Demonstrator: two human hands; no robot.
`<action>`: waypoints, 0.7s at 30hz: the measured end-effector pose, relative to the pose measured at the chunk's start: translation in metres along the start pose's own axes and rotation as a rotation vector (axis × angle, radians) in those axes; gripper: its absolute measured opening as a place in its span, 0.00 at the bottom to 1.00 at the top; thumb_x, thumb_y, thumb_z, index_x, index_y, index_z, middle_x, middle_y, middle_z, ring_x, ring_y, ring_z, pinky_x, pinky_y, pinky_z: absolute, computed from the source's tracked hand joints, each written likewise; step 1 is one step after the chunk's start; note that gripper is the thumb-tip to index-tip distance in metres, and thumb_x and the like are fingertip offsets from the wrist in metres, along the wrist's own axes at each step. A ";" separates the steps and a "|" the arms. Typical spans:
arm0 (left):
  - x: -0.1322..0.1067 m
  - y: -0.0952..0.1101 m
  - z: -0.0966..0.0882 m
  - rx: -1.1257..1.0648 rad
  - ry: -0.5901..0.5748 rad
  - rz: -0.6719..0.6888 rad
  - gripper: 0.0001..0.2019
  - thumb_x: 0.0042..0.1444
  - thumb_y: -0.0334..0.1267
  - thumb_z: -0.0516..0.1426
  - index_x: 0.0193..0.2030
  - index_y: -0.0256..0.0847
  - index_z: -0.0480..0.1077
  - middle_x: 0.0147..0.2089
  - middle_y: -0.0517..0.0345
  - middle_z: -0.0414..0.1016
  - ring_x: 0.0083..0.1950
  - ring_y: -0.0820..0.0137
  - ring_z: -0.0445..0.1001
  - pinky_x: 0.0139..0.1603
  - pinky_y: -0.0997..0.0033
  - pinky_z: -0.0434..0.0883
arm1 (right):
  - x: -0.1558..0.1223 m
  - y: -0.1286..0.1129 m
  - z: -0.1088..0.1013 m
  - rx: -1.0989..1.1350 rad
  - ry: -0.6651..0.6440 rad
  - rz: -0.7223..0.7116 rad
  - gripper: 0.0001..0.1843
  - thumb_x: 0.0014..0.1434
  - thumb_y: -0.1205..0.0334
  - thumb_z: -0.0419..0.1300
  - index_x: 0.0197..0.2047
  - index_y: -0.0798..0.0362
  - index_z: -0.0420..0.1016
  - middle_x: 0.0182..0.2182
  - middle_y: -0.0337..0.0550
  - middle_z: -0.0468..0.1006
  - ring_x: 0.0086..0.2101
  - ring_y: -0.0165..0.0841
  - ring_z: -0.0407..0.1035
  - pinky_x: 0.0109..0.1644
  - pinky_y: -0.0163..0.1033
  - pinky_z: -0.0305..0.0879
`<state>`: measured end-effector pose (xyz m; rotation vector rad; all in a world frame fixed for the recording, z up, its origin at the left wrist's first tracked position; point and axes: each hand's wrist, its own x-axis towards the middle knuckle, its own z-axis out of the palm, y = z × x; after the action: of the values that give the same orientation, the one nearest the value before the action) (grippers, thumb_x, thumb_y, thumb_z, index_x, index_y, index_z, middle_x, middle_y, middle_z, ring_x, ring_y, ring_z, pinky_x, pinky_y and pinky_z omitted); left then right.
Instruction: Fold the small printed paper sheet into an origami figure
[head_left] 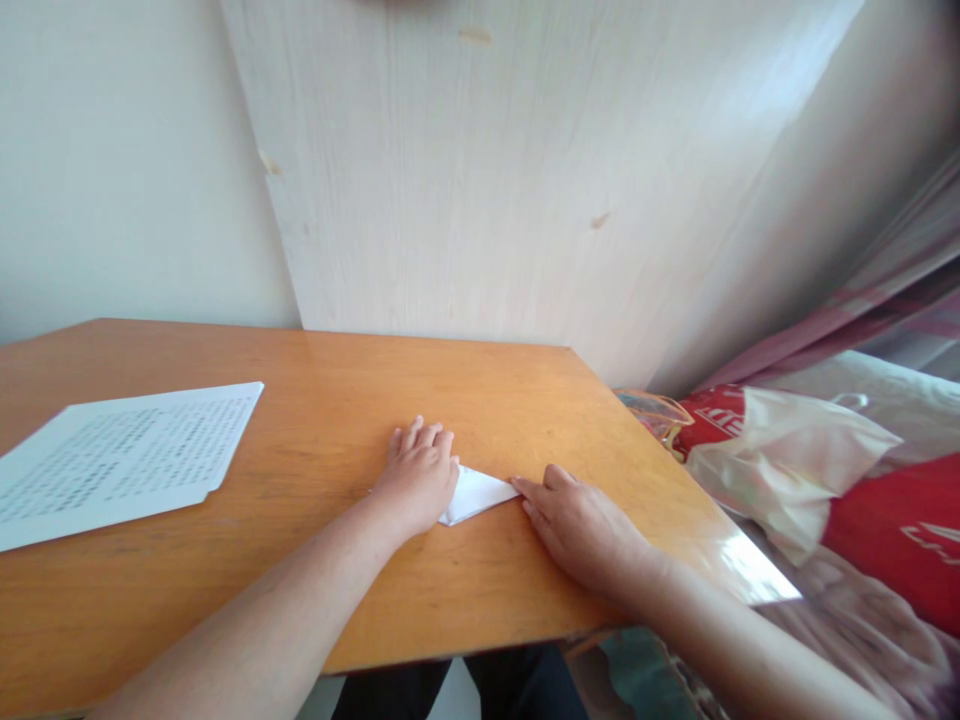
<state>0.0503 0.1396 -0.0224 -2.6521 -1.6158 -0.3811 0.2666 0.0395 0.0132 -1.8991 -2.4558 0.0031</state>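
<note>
A small white sheet of paper, folded to a pointed shape point(481, 494), lies on the wooden table near its front edge. Over its left part rests my left hand point(421, 474), palm down with the fingers spread, hiding that side of the paper. My right hand point(581, 525) is at the paper's right tip. Its forefinger and thumb close around that point, while the other fingers are curled in.
A stack of printed sheets point(142, 455) lies on the table point(315, 380) at the left. A pale board point(465, 180) stands against the wall behind. Beyond the table's right edge are red bags point(907, 540) and a whitish plastic bag point(787, 460).
</note>
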 end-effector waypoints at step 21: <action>0.002 0.002 -0.003 -0.018 -0.004 -0.005 0.20 0.68 0.36 0.48 0.63 0.31 0.64 0.68 0.40 0.64 0.73 0.47 0.53 0.71 0.43 0.52 | -0.001 -0.064 -0.007 0.007 0.020 -0.151 0.18 0.71 0.50 0.50 0.56 0.46 0.71 0.39 0.46 0.77 0.37 0.41 0.73 0.41 0.44 0.66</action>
<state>0.0526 0.1395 -0.0191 -2.6641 -1.6278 -0.3918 0.2047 0.0223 0.0222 -1.6977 -2.5744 -0.0117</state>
